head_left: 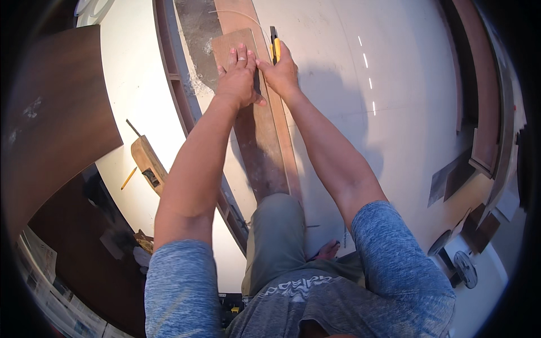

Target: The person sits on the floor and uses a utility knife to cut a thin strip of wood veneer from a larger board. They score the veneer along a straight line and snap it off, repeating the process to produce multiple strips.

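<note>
- Head view: the near end of the brown board (260,149) is hidden behind the person's leg (276,231); a dark patch on the board under the left palm is hard to make out.
- The lower part of the yellow-and-black tool (276,49) is covered by fingers; its tip is too small to read.
- The left hand (238,81) lies palm down on the board toward its far end, fingers slightly spread.
- The right hand (280,70), just beside the board's right edge, is closed around the tool, thumb close to the left hand.
- A paler wood strip (236,16) shows beyond the board and along its right edge.
- Right of the board, a pale surface (406,135) gives broad room; left, a long reddish-brown frame (181,98) bounds it.
</note>
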`<state>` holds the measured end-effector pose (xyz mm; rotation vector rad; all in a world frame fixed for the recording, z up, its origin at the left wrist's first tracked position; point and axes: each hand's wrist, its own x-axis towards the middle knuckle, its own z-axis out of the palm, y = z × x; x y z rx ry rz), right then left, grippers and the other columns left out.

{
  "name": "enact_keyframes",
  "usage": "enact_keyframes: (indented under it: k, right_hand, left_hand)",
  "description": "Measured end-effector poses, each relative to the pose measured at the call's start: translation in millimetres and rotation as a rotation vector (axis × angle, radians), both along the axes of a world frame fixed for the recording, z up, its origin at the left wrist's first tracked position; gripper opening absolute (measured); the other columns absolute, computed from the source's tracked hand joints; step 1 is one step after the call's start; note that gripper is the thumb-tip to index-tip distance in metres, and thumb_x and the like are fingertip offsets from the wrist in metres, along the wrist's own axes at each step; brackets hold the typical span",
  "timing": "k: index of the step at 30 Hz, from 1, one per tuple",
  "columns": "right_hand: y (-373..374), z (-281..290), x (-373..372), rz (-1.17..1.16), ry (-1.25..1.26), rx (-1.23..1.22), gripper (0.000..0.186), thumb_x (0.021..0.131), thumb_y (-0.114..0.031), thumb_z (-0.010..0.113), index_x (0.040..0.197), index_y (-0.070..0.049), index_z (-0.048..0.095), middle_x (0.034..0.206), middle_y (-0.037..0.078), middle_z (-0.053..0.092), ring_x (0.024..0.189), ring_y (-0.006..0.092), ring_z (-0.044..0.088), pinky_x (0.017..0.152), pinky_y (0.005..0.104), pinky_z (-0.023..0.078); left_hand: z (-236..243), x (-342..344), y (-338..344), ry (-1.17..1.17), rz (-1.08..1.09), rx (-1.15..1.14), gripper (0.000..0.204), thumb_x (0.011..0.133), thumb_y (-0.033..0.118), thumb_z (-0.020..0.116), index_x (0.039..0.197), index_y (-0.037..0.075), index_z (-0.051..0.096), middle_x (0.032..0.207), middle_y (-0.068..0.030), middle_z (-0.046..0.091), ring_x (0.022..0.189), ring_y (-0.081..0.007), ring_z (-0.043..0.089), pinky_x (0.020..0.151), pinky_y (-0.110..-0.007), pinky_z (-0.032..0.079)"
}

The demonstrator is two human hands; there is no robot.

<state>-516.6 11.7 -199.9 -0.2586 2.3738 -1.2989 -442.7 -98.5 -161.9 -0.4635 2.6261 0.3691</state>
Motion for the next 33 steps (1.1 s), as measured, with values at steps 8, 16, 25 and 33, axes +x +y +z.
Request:
enact_keyframes:
  k: [8,16,25,33]
  right_hand:
    - [-5.0,22.1,2.6,0.255,0.185,0.153,0.059,0.098,-0.022,0.049,0.151,0.0,0.035,0.102,0.033,0.068,0.098,0.0498,0.066,0.087,0.055,0.052]
    - [-20.3,16.5,-5.6,0.361,0.206,0.218,0.055,0.1,-0.026,0.049,0.147,0.001,0.037,0.094,0.031,0.069,0.091,0.0497,0.068,0.081,0.0555,0.054]
    - [-22.9,21.2,-3.8,0.402,0.227,0.247,0.055,0.1,-0.025,0.052,0.144,0.002,0.036,0.084,0.033,0.068,0.085,0.0513,0.068,0.077,0.057,0.055]
    - [25.5,37.2,42.6,0.493,0.138,0.374,0.067,0.093,-0.015,0.058,0.15,0.0,0.027,0.087,0.034,0.067,0.086,0.0521,0.067,0.077,0.0579,0.054]
  left_hand:
    - [11.0,-5.2,6.9,-0.089,0.066,0.004,0.138,0.054,0.033,0.098,0.162,0.011,0.015,0.171,-0.0096,0.001,0.157,-0.0317,0.004,0.118,-0.068,0.027]
    - [11.5,-0.8,4.2,-0.063,0.069,0.004,0.136,0.054,0.034,0.098,0.163,0.017,0.017,0.171,-0.0052,0.003,0.158,-0.0284,0.005,0.119,-0.066,0.027]
    - [12.8,2.3,3.7,-0.039,0.064,-0.021,0.133,0.054,0.038,0.097,0.162,0.017,0.022,0.171,-0.0022,0.007,0.157,-0.0246,0.011,0.121,-0.059,0.029]
    - [-19.7,6.3,-4.3,0.072,0.026,-0.114,0.134,0.051,0.04,0.097,0.161,0.016,0.024,0.171,-0.0034,0.012,0.156,-0.0261,0.014,0.12,-0.059,0.032]
